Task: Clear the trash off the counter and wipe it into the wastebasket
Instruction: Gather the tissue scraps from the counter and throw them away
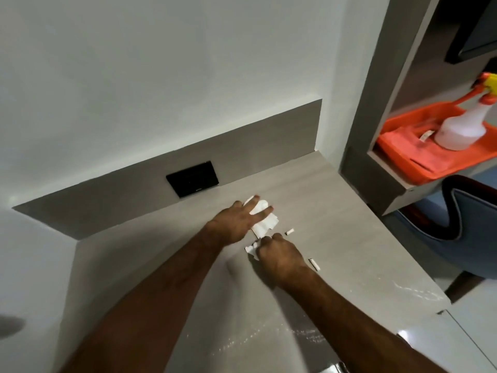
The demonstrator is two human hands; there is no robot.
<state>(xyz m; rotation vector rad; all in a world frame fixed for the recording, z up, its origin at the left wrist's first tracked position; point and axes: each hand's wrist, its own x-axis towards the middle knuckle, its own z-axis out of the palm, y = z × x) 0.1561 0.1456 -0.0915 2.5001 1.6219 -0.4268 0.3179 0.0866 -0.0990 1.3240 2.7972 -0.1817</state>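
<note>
Both my hands rest on the pale grey counter [336, 211]. My left hand [236, 220] lies flat with spread fingers on a crumpled white tissue [265, 223] near the back of the counter. My right hand [279, 255] is closed around a smaller white paper scrap [251, 250] just in front of it. Two small white stubs lie loose on the counter: one [289, 232] right of the tissue, another [314, 264] right of my right wrist. No wastebasket is in view.
A black wall socket plate [193, 178] sits in the grey backsplash. To the right, a shelf holds an orange tray [419, 162] with a white spray bottle [461, 127]. A blue chair [457, 224] stands beside the counter's right edge. Wet streaks shine on the counter's near part.
</note>
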